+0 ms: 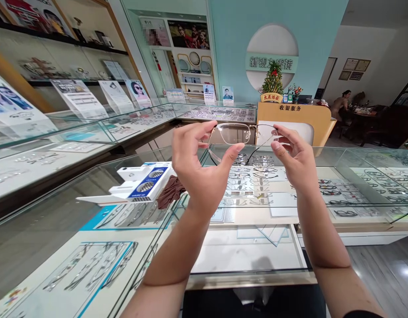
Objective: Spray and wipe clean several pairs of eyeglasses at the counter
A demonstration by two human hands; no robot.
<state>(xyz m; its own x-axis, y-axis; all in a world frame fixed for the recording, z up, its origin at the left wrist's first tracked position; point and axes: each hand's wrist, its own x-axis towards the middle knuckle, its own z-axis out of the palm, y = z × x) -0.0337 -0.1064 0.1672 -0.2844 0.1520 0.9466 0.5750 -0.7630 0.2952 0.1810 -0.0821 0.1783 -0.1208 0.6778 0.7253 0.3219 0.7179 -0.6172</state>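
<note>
A pair of thin metal-framed eyeglasses (233, 133) is held up in front of me, above the glass display counter. My left hand (202, 165) grips the frame at its left outer corner, the thumb raised near the lower edge of the left lens. At the right outer corner, the fingertips of my right hand (295, 154) pinch the frame, with the thumb just below. One temple arm slants down between the hands; the other curves down near my left palm.
An opened white and blue box (146, 183) and a brown cloth (171, 191) lie on the counter left of my hands. Glass cases hold rows of eyeglasses (333, 190). An open white drawer (224, 256) is below. A person (339, 106) sits at the far right.
</note>
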